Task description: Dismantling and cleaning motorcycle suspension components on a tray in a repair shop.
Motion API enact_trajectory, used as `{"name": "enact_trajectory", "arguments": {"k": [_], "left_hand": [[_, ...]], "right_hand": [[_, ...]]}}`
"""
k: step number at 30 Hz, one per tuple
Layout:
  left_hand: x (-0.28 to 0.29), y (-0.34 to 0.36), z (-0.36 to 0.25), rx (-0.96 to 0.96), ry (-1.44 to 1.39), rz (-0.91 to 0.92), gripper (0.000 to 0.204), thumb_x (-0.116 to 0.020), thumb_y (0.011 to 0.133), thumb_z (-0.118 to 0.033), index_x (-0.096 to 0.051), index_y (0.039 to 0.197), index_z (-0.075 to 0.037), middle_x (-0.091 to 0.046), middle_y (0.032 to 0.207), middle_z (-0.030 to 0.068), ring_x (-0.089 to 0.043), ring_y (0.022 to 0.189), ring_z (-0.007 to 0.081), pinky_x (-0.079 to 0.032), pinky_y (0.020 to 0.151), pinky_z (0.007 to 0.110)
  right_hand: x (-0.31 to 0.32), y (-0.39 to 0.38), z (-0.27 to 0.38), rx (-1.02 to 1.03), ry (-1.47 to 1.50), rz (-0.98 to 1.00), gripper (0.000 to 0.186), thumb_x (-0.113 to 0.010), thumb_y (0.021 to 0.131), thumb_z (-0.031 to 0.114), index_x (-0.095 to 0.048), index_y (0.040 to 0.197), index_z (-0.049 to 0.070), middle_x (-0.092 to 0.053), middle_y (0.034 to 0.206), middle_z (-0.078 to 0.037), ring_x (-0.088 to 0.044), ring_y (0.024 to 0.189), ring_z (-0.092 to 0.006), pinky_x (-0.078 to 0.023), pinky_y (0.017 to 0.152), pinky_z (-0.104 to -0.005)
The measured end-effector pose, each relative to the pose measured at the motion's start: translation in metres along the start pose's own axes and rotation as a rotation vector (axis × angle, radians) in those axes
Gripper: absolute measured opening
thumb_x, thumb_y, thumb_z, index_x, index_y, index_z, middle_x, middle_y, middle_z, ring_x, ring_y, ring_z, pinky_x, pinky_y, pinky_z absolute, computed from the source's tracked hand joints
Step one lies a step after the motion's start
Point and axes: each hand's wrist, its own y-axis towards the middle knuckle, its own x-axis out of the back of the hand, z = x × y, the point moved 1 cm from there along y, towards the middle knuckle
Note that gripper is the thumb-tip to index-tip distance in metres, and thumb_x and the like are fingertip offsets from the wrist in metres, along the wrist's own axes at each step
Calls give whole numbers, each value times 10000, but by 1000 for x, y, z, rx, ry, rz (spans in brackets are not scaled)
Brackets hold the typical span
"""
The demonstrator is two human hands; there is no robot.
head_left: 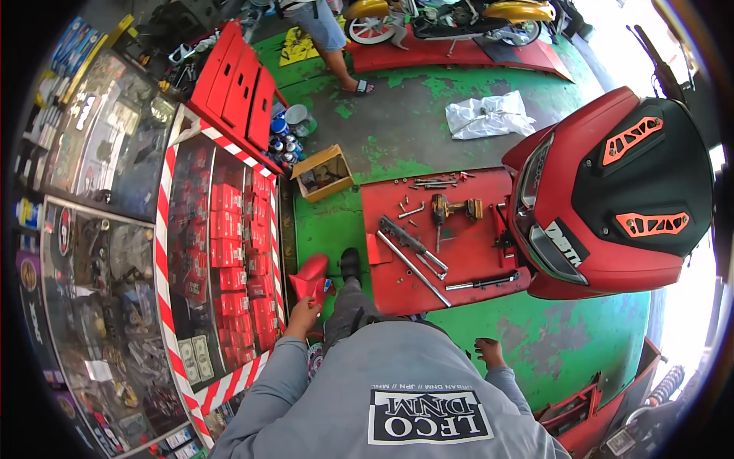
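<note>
My left hand (304, 315) grips a red curved plastic panel (310, 275) beside my dark shoe (349, 262). My right hand (489, 350) hangs low at my right side, loosely curled with fingers slightly apart and empty. Ahead, a red platform (474, 252) holds a drill (451, 210), fork tubes (405, 249), a black-and-silver strut (482, 280), small bolts and several metal tools. The front of a red-and-black scooter (612, 183) stands over its right end.
A striped glass cabinet of red boxes (233, 252) lines the left, with a red tool chest (235, 92) beyond. A cardboard box (325, 172) and plastic bag (489, 116) lie ahead. Another person's leg (329, 46) stands near a yellow motorbike (367, 9) on a red ramp.
</note>
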Motion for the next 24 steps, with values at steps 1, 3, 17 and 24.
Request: {"name": "enact_trajectory", "arguments": {"k": [1,3,17,24], "left_hand": [[7,7,-5,-11,17,-7,448,-687,845,-301,-620,1184,-16,-682,1078,201,-664,1009,324,-509,885,384],[19,25,-7,-32,36,26,439,-687,845,-299,-623,1178,-20,-684,1074,200,-665,1007,321,-510,883,384],[106,232,-60,-181,163,318,448,-669,869,-335,-622,1184,-20,-677,1082,192,-650,1027,309,-505,886,376],[139,325,-81,-225,147,261,462,-657,882,-334,-601,1211,-15,-679,1025,196,-663,928,284,-517,807,373]], "right_hand": [[-5,-2,-2,-9,7,-16,331,-678,843,268,-676,1087,44,-675,921,-63,-626,771,-179,-472,592,-313],[-21,-8,0,-27,28,-44,338,-678,843,268,-676,1094,43,-676,927,-65,-627,774,-181,-473,595,-313],[-187,-64,90,-28,-11,-147,345,-681,860,297,-690,1094,45,-679,917,-33,-617,771,-156,-476,612,-313],[-209,-75,131,-4,-85,-229,341,-674,861,302,-702,1065,30,-684,887,-40,-620,753,-148,-481,601,-309]]}}
